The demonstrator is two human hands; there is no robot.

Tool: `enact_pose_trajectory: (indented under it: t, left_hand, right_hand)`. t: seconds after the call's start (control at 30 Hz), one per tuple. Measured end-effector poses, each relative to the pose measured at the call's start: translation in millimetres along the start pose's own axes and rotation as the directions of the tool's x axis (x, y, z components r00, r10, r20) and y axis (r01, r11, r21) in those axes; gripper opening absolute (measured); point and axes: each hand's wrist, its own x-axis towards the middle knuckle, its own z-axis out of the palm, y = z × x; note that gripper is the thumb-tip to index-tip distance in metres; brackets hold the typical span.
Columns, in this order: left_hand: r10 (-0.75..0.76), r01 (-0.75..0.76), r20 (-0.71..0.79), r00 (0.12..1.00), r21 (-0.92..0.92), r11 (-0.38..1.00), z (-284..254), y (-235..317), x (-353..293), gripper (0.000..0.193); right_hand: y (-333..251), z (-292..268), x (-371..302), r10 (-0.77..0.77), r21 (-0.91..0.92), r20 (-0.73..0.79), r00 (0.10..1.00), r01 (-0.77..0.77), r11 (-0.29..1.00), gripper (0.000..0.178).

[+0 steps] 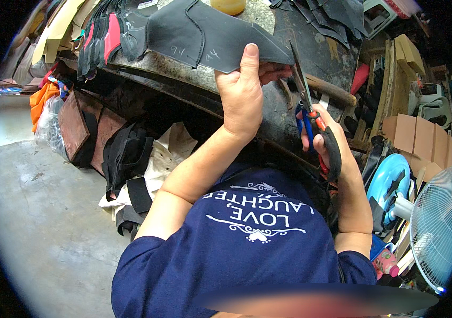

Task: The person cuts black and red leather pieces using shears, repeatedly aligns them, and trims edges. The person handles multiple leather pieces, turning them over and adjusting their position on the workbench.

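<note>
My left hand grips the lower edge of a black leather shoe-upper piece, thumb on top and fingers underneath. A dark stitched seam crosses the piece, and pale handwritten marks show on its face. My right hand is closed around the scissors, which have red and black handles. Their blades point up and away, beside the narrow right tip of the leather; whether they touch it I cannot tell. Something blue also shows among the right hand's fingers; its kind is unclear.
Stacked black and red cut pieces lie at the worktable's left, more black pieces at the back. A wooden-handled tool lies right of the scissors. A yellowish container stands behind the leather. A fan stands at lower right.
</note>
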Motion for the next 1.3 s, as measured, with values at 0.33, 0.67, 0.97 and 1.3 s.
enact_pose_trajectory:
  t: [0.33, 0.67, 0.97, 1.3]
  left_hand:
    - [0.015, -0.016, 0.028, 0.999, 0.011, 1.0, 4, -6, 2, 0.03]
    - [-0.048, 0.058, -0.1, 0.994, 0.103, 0.993, 2, -11, -1, 0.022]
    - [-0.358, 0.362, -0.052, 0.932, 0.113, 0.925, -20, -3, -41, 0.014]
    - [-0.481, 0.481, -0.037, 0.876, 0.147, 0.864, -59, 26, -59, 0.025]
  right_hand:
    - [-9, 3, -3, 0.192, 0.292, 0.005, 0.981, -0.186, 0.938, 0.093]
    - [6, 19, -13, 0.22, 0.529, -0.076, 0.973, -0.148, 0.836, 0.024]
    - [22, -87, 74, 0.15, -0.365, -0.379, 0.913, -0.297, 0.882, 0.03]
    - [40, -99, 126, -0.183, -0.891, -0.287, 0.94, -0.192, 0.413, 0.042]
